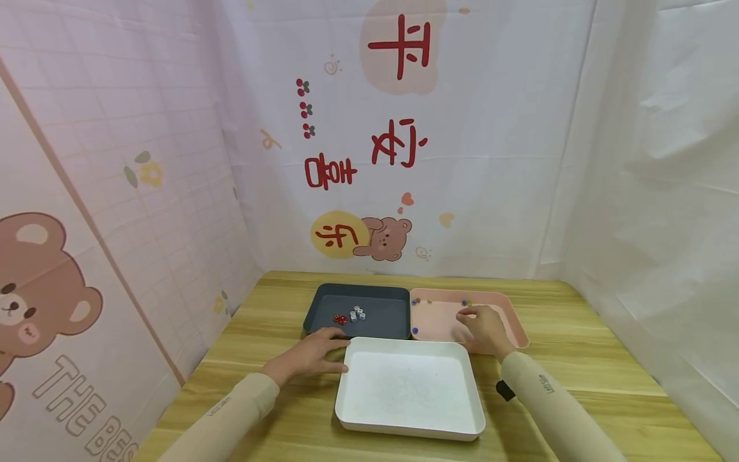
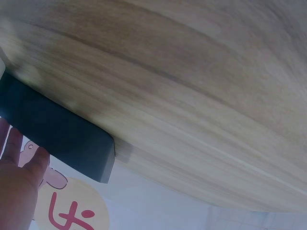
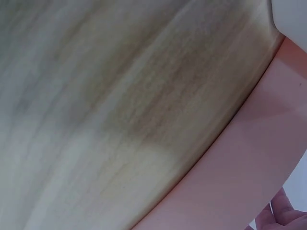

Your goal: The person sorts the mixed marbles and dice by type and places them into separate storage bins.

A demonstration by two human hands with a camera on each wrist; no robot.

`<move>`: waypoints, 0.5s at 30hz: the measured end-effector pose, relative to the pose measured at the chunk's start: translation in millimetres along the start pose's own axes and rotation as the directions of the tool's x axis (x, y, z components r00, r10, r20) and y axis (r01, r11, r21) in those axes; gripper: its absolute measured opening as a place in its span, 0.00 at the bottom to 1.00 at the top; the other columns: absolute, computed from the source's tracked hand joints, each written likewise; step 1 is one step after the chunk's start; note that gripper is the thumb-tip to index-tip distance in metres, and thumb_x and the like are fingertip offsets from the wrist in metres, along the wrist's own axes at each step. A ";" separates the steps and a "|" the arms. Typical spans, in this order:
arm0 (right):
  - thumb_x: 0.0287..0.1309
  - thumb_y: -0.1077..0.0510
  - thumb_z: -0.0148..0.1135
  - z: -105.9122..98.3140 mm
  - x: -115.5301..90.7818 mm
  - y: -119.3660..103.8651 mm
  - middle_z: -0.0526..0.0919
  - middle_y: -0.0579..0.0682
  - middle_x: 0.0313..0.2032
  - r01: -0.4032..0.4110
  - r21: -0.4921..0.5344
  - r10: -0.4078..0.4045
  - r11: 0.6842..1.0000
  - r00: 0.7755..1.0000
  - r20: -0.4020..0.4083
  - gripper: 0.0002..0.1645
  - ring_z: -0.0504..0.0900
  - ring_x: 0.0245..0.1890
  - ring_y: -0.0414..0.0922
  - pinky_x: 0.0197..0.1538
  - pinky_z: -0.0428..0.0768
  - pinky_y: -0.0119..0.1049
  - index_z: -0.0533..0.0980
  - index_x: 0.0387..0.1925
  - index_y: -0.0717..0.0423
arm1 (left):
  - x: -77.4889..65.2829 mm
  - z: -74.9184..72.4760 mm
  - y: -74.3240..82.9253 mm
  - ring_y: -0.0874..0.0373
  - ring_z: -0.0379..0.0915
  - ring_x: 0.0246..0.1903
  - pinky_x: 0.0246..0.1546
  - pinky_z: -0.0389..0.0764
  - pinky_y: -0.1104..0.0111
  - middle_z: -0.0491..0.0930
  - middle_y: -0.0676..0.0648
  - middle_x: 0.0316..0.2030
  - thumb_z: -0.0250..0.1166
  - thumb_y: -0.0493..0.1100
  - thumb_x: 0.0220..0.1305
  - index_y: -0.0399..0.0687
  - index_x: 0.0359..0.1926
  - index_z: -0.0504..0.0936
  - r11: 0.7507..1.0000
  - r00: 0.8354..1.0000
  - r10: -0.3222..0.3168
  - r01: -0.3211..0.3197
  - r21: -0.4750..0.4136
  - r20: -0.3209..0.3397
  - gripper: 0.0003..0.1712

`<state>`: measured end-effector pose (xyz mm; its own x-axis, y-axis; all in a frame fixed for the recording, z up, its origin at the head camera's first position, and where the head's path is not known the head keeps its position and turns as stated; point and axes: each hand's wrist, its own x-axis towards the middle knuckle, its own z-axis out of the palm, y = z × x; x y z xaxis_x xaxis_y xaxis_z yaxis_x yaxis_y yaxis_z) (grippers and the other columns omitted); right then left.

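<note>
My right hand [image 1: 484, 326] is over the pink tray [image 1: 512, 321], its fingers bent and fingertips close together; whether something sits between them is hidden. In the right wrist view, only part of the fingers [image 3: 280, 215] shows beyond the tray's wall. Several small glass marbles [image 1: 416, 330] lie in the pink tray, mostly along its back and left sides. My left hand [image 1: 312, 353] rests with loosely extended fingers at the left upper corner of the white tray [image 1: 410, 431], beside the front rim of the dark grey tray [image 1: 381, 321]. Nothing shows in its grasp.
Red dice [image 1: 340, 319] and several white dice [image 1: 358, 314] lie grouped in the dark tray. Dark and pink trays stand side by side behind the white one. All are on a wood-grain table [image 1: 577, 366], with printed cloth [image 1: 491, 160] hanging behind and at the sides.
</note>
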<state>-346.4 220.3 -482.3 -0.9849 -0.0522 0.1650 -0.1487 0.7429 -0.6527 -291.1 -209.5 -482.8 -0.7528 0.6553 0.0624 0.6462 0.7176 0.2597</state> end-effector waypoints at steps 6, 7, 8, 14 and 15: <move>0.70 0.56 0.58 -0.8 -0.3 3.2 0.81 0.61 0.56 0.006 -0.016 -0.006 1.000 1.000 -0.012 0.18 0.78 0.53 0.61 0.51 0.76 0.51 0.82 0.53 0.62 | 3.1 0.3 1.9 0.42 0.63 0.65 0.62 0.69 0.48 0.67 0.40 0.65 0.65 0.62 0.64 0.43 0.67 0.75 1.000 1.000 0.010 -0.010 -0.008 0.001 0.39; 0.71 0.56 0.57 -1.4 -0.1 4.4 0.80 0.61 0.57 0.007 -0.016 -0.007 1.000 1.000 -0.015 0.18 0.79 0.52 0.61 0.49 0.76 0.50 0.81 0.54 0.63 | 3.7 0.7 1.7 0.42 0.63 0.65 0.62 0.68 0.48 0.67 0.40 0.65 0.65 0.62 0.64 0.43 0.67 0.75 1.000 1.000 0.012 -0.012 -0.008 0.001 0.38; 0.71 0.56 0.57 -2.1 0.0 5.9 0.80 0.62 0.57 0.010 -0.022 -0.010 1.000 1.000 -0.020 0.19 0.79 0.52 0.60 0.48 0.76 0.49 0.81 0.55 0.63 | 4.1 1.0 1.6 0.42 0.63 0.65 0.62 0.68 0.48 0.67 0.40 0.65 0.65 0.62 0.64 0.43 0.67 0.75 1.000 1.000 0.013 -0.013 -0.009 0.000 0.38; 0.71 0.57 0.56 -9.6 -3.6 11.1 0.79 0.64 0.57 0.036 -0.016 -0.037 0.999 0.998 -0.041 0.19 0.74 0.59 0.63 0.56 0.75 0.55 0.79 0.56 0.67 | 5.9 2.9 -0.5 0.42 0.63 0.65 0.62 0.69 0.48 0.67 0.40 0.65 0.64 0.64 0.64 0.43 0.66 0.75 1.000 1.000 0.013 -0.013 0.007 -0.003 0.39; 0.72 0.58 0.55 -11.2 -4.8 11.4 0.79 0.65 0.57 0.041 -0.007 -0.041 0.999 0.998 -0.038 0.20 0.73 0.60 0.63 0.57 0.74 0.56 0.79 0.56 0.67 | 5.7 3.1 -0.7 0.42 0.63 0.65 0.62 0.69 0.48 0.67 0.40 0.65 0.64 0.64 0.64 0.43 0.67 0.75 1.000 1.000 0.011 -0.011 0.007 0.000 0.39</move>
<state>-342.4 236.5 -482.3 -0.9739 -0.0578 0.2195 -0.1885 0.7448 -0.6401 -295.5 -205.5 -485.6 -0.7455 0.6634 0.0652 0.6555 0.7118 0.2522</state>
